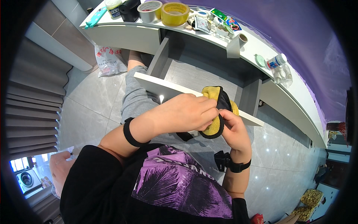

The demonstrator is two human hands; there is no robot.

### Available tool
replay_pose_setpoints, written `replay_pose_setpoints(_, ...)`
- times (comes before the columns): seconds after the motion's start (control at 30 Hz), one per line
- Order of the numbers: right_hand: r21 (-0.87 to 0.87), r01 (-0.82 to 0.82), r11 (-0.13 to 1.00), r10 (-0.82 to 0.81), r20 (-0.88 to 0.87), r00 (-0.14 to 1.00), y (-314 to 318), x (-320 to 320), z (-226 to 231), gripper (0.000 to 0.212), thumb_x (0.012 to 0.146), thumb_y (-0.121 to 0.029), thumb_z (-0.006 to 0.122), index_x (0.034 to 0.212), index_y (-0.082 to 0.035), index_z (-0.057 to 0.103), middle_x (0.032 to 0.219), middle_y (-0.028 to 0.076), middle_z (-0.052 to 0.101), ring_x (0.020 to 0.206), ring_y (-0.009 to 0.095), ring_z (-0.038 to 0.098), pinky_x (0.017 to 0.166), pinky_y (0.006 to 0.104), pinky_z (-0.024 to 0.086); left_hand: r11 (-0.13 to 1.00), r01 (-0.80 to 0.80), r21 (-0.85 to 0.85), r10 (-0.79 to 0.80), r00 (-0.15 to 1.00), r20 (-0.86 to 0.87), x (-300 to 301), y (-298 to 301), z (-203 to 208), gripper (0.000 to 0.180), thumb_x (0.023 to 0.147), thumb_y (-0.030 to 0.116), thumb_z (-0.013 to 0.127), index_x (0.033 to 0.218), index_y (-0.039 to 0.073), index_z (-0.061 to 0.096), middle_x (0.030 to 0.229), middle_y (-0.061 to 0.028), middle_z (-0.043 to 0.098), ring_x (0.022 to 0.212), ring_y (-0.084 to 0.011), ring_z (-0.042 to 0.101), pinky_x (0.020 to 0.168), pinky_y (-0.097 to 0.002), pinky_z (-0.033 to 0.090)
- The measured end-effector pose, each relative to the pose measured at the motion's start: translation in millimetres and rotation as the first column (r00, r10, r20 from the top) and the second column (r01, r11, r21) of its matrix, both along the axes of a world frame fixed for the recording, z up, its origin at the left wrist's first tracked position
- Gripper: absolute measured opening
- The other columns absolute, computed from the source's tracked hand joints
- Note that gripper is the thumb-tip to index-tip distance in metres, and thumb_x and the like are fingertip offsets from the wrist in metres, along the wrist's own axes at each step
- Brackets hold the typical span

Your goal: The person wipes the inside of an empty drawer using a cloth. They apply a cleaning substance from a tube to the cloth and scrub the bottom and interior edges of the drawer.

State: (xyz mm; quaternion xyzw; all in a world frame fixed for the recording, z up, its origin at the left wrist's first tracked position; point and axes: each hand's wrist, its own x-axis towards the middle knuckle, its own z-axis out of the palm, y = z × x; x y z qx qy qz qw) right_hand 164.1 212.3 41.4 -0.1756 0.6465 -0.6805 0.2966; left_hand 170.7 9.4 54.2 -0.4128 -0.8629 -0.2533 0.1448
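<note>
A yellow cloth (213, 129) with black edging and a dark grey reverse side is bunched up in front of me, over the front panel of a pulled-out drawer (160, 85). My left hand (195, 111) grips it from the left, fingers curled and pressed together at its middle. On the right side, my right hand (235, 128) pinches the black edge between thumb and fingers. Both hands are close together, nearly touching. Part of the cloth is hidden behind my left fingers. The drawer's grey bottom shows beyond the cloth.
Along the white desk top (253, 50) lie a silver tape roll (150, 12), a yellow tape roll (175, 14), small packets, a cardboard tube (242, 39) and a white bottle (276, 61). A plastic bag (110, 59) stands on the tiled floor. Grey curtains (35, 93) hang at left.
</note>
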Motion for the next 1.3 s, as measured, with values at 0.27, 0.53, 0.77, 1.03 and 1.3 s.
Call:
replay_pose_setpoints(0.27,-0.021,0.012,1.0,-0.012,-0.029,1.0,-1,0,1,0.018,0.085,0.002,0.051,0.102,0.001,0.055,0.093,0.001,0.056,0.087,0.006,0.052,0.075,0.02,0.043,0.995,-0.102,-0.025,0.099,0.991,-0.092,3,5,-8,0.021,0.068,0.018,0.063,0.077,0.007,0.048,0.074,-0.0033,0.045,0.066,-0.0166,0.054,0.053,-0.0279,0.046)
replay_pose_setpoints(0.53,0.072,0.055,0.996,-0.037,-0.221,0.975,-4,1,-4,0.017,0.084,0.002,0.053,0.1,0.001,0.056,0.092,0.002,0.056,0.085,0.007,0.051,0.074,0.0207,0.042,0.974,-0.203,0.098,0.208,0.977,-0.047,6,11,-16,0.021,0.072,0.019,0.065,0.07,0.008,0.048,0.062,-0.0035,0.048,0.057,-0.0199,0.053,0.051,-0.03,0.045)
replay_pose_setpoints(0.77,0.027,0.147,0.989,-0.141,-0.159,0.977,-3,3,-4,0.016,0.084,0.002,0.052,0.1,0.001,0.056,0.089,0.0,0.056,0.082,0.007,0.051,0.072,0.0202,0.042,0.978,-0.162,0.131,0.167,0.985,-0.032,3,5,-4,0.017,0.075,0.02,0.065,0.077,0.008,0.052,0.067,-0.0034,0.05,0.06,-0.0202,0.053,0.051,-0.0306,0.045)
replay_pose_setpoints(1.03,0.008,0.088,0.996,-0.088,-0.02,0.996,2,0,-1,0.016,0.085,0.001,0.053,0.1,0.001,0.056,0.09,-0.001,0.057,0.083,0.005,0.052,0.073,0.0192,0.043,0.997,-0.054,-0.05,0.05,0.996,-0.068,3,1,0,0.019,0.07,0.016,0.062,0.085,0.01,0.052,0.074,-0.0015,0.05,0.066,-0.0176,0.054,0.053,-0.0297,0.046)
replay_pose_setpoints(1.3,-0.001,0.084,0.996,-0.083,-0.104,0.991,-2,3,-3,0.013,0.082,0.002,0.055,0.096,0.001,0.057,0.088,0.0,0.056,0.081,0.006,0.051,0.072,0.0197,0.042,0.988,-0.094,0.119,0.071,0.98,0.184,7,4,-10,0.014,0.08,0.018,0.058,0.074,0.007,0.051,0.056,-0.0075,0.051,0.053,-0.0261,0.055,0.048,-0.0362,0.044)
